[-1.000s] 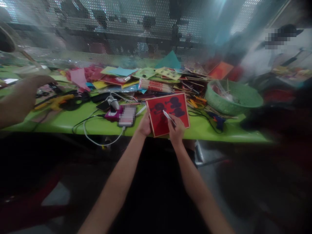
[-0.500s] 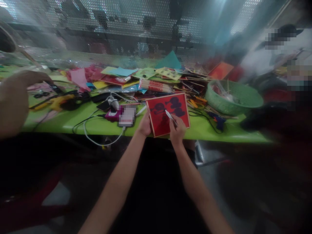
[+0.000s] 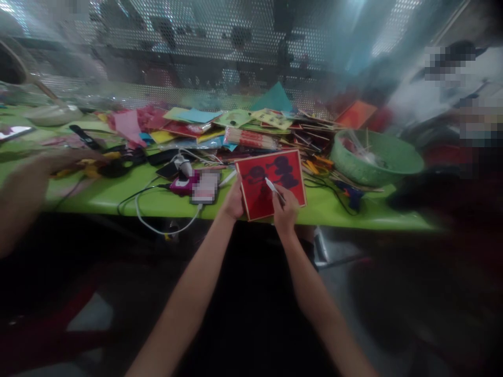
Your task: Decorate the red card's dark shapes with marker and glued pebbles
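Note:
A red square card (image 3: 271, 183) with dark cartoon shapes lies near the front edge of the green table (image 3: 118, 196). My left hand (image 3: 234, 201) grips the card's left edge, fingers closed on it. My right hand (image 3: 285, 209) is closed around a thin white pen-like tool (image 3: 273, 188) whose tip rests on the card's middle.
Another person's arm (image 3: 23, 193) reaches in at the left by a yellow glue gun (image 3: 92, 165). A white cable (image 3: 157, 222), a pink device (image 3: 183, 184), piles of coloured paper (image 3: 196, 123), sticks and a green basket (image 3: 373, 157) crowd the table. A person sits at far right.
The other person's arm at the left has dropped lower and toward the table's front edge. My hands, the tool and the red card stay nearly still.

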Motion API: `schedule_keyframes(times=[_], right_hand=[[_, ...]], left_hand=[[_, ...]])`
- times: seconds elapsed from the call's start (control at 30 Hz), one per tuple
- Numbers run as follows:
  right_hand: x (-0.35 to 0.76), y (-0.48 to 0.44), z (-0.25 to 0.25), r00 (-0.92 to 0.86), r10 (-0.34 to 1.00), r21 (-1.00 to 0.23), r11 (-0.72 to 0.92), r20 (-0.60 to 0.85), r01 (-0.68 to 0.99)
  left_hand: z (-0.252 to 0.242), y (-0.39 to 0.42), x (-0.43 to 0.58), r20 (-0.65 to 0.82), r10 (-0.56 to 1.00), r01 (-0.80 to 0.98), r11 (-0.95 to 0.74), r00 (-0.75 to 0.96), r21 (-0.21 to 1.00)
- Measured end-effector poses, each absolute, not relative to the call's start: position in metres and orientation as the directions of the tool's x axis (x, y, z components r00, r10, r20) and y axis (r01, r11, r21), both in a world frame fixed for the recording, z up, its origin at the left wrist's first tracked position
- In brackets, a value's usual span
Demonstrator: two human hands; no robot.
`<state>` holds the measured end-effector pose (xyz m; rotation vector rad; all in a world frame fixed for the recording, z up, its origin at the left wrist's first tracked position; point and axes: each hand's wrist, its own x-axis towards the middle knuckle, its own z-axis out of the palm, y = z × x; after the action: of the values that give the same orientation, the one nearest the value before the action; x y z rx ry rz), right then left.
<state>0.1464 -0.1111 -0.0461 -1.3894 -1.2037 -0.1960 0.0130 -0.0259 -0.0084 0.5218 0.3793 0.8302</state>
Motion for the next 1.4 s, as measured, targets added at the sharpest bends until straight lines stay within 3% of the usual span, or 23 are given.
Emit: schedule_keyframes(times=[0.83, 1.03, 1.4], right_hand=[[0.144, -0.111, -0.044, 0.475, 0.513, -0.662, 0.281, 0.715, 0.695], [0.157, -0.114, -0.037, 0.561, 0.598, -0.819, 0.383, 0.573, 0.428], [0.215, -0.116, 0.027, 0.397, 0.826, -0.91, 0.411, 0.399, 0.06]], left_hand=[[-0.007, -0.028, 0.013, -0.123, 0.778, -0.618, 0.574, 0.616, 0.537], [-0.011, -0.022, 0.012, -0.112, 0.758, -0.596, 0.586, 0.643, 0.548], [-0.013, -0.006, 0.011, -0.136, 0.678, -0.585, 0.704, 0.722, 0.402]])
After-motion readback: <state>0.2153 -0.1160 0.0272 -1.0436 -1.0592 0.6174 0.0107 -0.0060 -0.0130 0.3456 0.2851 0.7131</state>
